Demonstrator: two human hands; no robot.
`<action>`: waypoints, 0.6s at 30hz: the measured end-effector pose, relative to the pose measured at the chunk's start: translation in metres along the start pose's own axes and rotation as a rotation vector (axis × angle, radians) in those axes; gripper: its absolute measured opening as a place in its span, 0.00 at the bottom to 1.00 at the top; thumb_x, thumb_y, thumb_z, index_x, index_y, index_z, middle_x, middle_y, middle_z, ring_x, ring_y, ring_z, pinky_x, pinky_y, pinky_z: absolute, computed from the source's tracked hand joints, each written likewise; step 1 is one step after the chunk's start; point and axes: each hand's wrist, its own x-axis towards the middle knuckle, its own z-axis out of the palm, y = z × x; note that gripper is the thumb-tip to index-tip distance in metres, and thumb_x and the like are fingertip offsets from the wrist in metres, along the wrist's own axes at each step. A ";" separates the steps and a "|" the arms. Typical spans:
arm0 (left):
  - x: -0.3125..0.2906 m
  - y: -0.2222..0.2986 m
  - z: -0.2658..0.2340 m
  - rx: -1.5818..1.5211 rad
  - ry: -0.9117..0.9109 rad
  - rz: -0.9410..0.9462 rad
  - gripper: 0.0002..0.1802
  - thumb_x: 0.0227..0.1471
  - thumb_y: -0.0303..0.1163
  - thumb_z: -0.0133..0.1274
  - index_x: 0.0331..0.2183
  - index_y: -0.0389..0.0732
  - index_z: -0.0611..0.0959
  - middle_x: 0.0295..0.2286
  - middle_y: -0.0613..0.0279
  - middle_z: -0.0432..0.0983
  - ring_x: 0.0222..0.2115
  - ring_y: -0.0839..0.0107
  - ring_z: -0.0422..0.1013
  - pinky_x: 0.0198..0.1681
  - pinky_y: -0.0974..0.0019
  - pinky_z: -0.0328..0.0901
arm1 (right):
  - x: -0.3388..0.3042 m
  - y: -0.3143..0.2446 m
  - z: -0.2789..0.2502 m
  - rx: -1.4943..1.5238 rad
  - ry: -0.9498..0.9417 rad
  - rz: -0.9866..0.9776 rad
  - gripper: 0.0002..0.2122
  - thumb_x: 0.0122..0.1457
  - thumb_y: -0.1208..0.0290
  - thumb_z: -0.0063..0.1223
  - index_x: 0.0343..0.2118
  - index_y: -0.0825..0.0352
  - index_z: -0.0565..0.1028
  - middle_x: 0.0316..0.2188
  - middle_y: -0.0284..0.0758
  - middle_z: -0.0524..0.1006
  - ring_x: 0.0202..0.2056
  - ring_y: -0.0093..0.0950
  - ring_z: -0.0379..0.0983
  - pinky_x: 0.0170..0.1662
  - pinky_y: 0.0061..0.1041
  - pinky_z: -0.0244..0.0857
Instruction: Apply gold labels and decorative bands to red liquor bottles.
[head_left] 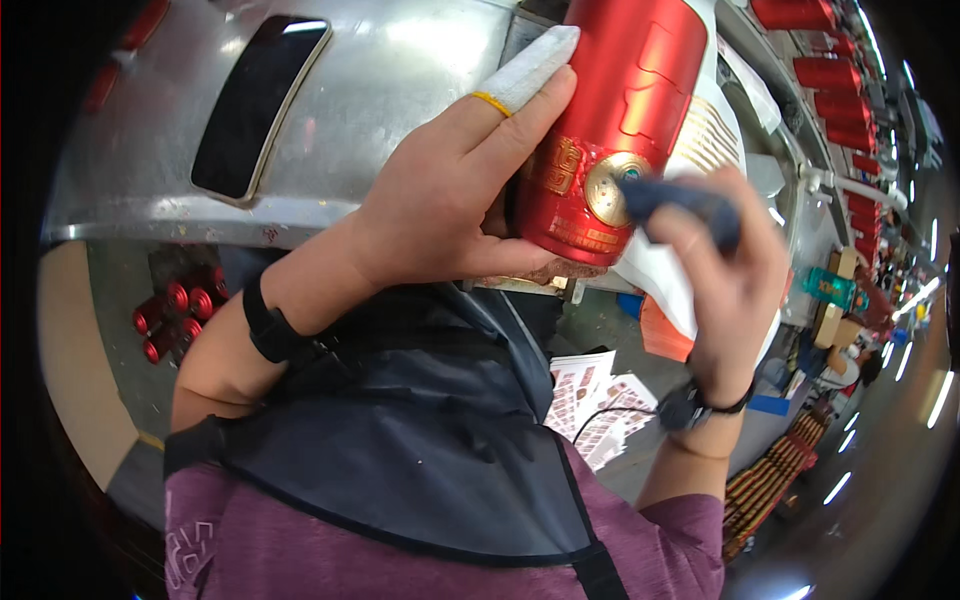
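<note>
1. The room is a workshop, and at its right side I see rows of red containers point(838, 105) along a rack. In front of the person stands a metal table point(390, 75) with a shiny, a little scratched surface.
2. On the left part of this table lies a black phone point(262, 108), well apart from both hands.
3. The red cylinder point(635, 85) is at the near edge of the table, tilted, between the two hands. I cannot tell if it rests on anything.
4. The left hand point(445, 190) holds the red cylinder from its left side: the fingers lie along the wall, and the thumb is near the lower end. One finger wears a white cover point(538, 70) with a yellow border.
5. The right hand point(735, 250) is closed around a dark piece point(695, 205), blurred, perhaps a cloth. It is at the right of the red cylinder, and the piece is just beside the round gold emblem point(608, 188); whether they touch, I cannot tell.
6. Below, at the person's right, lie printed sheets point(603, 405).
</note>
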 end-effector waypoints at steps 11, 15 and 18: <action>-0.002 0.004 -0.018 -0.024 -0.201 -0.153 0.63 0.37 0.40 0.72 0.67 0.31 0.53 0.46 0.42 0.71 0.43 0.48 0.71 0.48 0.57 0.67 | -0.052 0.011 0.012 -0.183 0.082 -0.387 0.21 0.35 0.79 0.65 0.38 0.62 0.84 0.29 0.30 0.79 0.33 0.31 0.73 0.38 0.30 0.66; 0.000 0.002 -0.012 -0.059 -0.181 -0.074 0.62 0.41 0.37 0.68 0.67 0.29 0.49 0.56 0.38 0.64 0.52 0.45 0.66 0.56 0.54 0.62 | -0.058 0.025 0.004 -0.079 0.333 -0.094 0.16 0.42 0.81 0.70 0.38 0.67 0.82 0.29 0.35 0.79 0.31 0.29 0.73 0.34 0.26 0.66; -0.004 0.001 -0.007 -0.096 -0.204 -0.146 0.63 0.42 0.37 0.68 0.68 0.29 0.47 0.60 0.36 0.59 0.57 0.43 0.62 0.60 0.53 0.58 | -0.050 0.033 0.006 0.001 0.356 -0.061 0.17 0.43 0.84 0.66 0.39 0.66 0.82 0.31 0.36 0.79 0.33 0.30 0.74 0.36 0.27 0.66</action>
